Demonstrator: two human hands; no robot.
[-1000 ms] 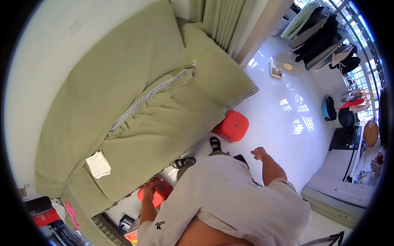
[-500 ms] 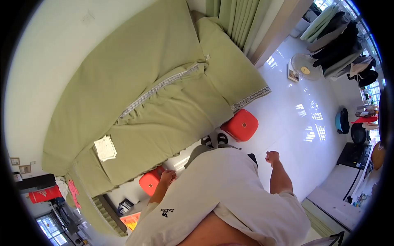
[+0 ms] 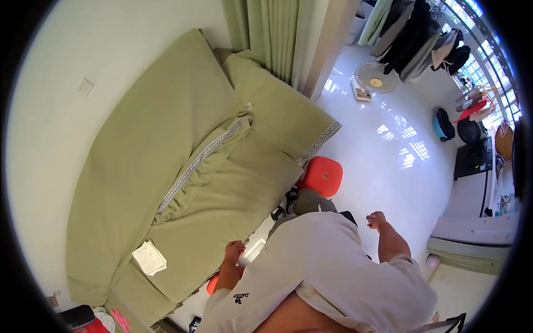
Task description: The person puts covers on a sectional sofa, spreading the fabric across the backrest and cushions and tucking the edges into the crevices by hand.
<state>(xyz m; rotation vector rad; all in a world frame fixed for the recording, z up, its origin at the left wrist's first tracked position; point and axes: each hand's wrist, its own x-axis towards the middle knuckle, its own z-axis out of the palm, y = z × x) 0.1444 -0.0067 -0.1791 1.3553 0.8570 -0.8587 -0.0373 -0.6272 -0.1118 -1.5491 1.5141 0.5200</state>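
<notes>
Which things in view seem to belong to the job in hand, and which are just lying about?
Likely the job's, nearest the left hand and right hand:
- green-covered sofa
- partly hidden red stool
- red stool by the sofa's corner

Merely around:
- papers on the sofa
- hanging clothes
- pink item

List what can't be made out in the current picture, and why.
All in the head view:
Red thing by the left forearm: mostly hidden by that forearm and the shirt.
Papers: any writing is too small to read.
Right hand: too small to tell how tightly it curls.
Black-and-red item: cut off by the bottom edge.
</notes>
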